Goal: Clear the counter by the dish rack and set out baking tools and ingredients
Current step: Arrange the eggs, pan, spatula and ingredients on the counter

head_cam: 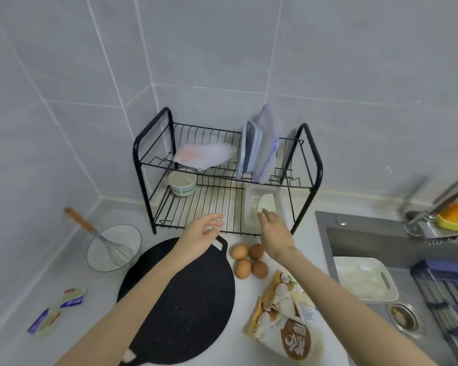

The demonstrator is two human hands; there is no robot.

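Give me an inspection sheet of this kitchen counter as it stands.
Surface: grey counter, crowded.
Job's things: whisk in glass bowl; black griddle; four eggs; coconut-print bag; butter packets.
Clutter: dish rack holding small bowl, clear container and upright lids.
Hands: left hand open, hovering before the rack; right hand open, fingertips at the clear container, contact unclear.
Cables: nothing seen.
Surroundings: tiled walls; sink with white dish; faucet.

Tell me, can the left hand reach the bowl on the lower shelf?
Probably yes: the left hand hovers open at the lower shelf, and only bare wire separates it from the bowl.
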